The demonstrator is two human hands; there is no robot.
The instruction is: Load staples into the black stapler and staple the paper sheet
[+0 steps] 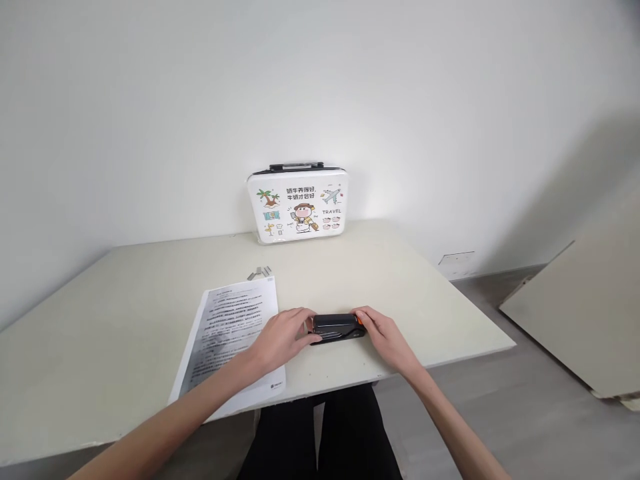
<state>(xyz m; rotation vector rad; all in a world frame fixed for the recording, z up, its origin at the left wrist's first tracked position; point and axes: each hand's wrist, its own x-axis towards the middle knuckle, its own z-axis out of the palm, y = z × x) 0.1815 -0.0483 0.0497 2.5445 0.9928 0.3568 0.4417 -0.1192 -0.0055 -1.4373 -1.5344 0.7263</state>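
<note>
A black stapler [335,323] with an orange part at its right end lies on the table near the front edge. My left hand [286,337] grips its left end, thumb in front and fingers behind. Around its right end, beside the orange part, my right hand [384,335] is closed. Left of the stapler lies a printed sheet of paper [235,327], partly covered by my left hand and forearm. Several small grey strips [259,273] that look like staples rest just beyond the sheet's top edge.
A white case [300,207] with cartoon travel pictures and a black handle stands at the back of the pale table [400,280], against the wall. A pale panel [585,313] stands on the right above the grey floor. My legs are under the front edge.
</note>
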